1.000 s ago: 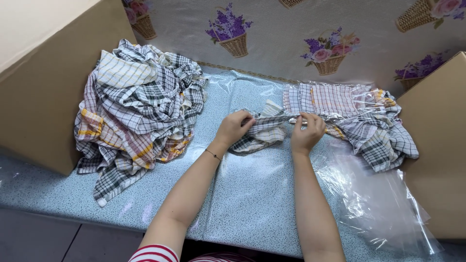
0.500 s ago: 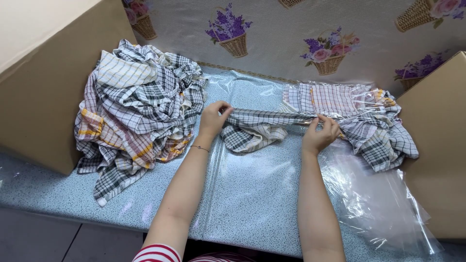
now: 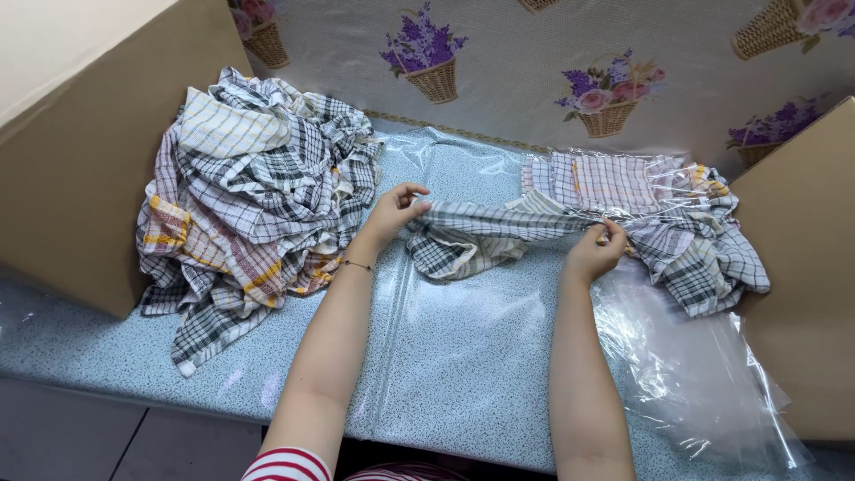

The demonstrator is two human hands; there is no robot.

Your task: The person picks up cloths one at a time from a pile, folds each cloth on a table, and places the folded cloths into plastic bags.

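both hands pinch one checked cloth [image 3: 481,233] taut above the worktop [image 3: 445,338], left hand [image 3: 392,212] and right hand [image 3: 595,251] at opposite ends, fingers closed on its edge, apparently to straighten it; the heaped cloths [image 3: 249,205] lie left.

Checked cloth [image 3: 472,236]: white with dark grey lines. Left pile [image 3: 249,196]: grey, white, yellow and orange checks. Table cover [image 3: 454,347]: speckled pale blue. Wall covering [image 3: 525,62]: purple and pink flower baskets.
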